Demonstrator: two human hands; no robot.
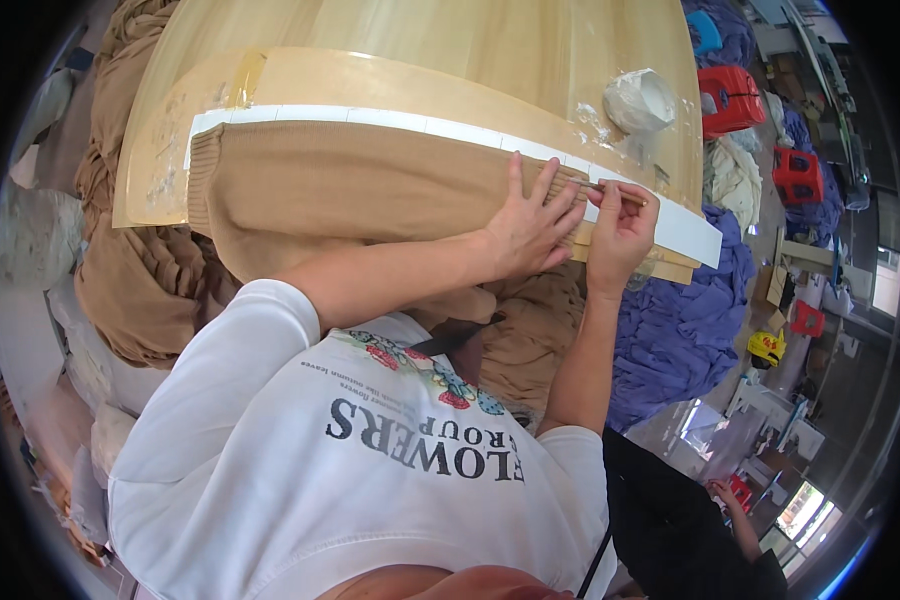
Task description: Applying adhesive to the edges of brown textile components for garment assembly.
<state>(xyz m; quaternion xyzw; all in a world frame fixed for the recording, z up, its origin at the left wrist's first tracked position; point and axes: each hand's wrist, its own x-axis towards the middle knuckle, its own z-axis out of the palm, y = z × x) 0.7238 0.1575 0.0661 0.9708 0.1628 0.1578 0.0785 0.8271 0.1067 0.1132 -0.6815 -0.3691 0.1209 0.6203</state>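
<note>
A tan-brown knitted fabric piece [350,180] with a ribbed left end lies along a long white strip [390,121]. It runs rightward beneath the left hand [532,228], whose spread fingers press it flat. Just beside, the right hand [622,225] pinches a slim, stick-like tool [592,185], its tip at the fabric's right end. The step appears to be fine work there; the next move calls for steady pressure and a controlled tip.
</note>
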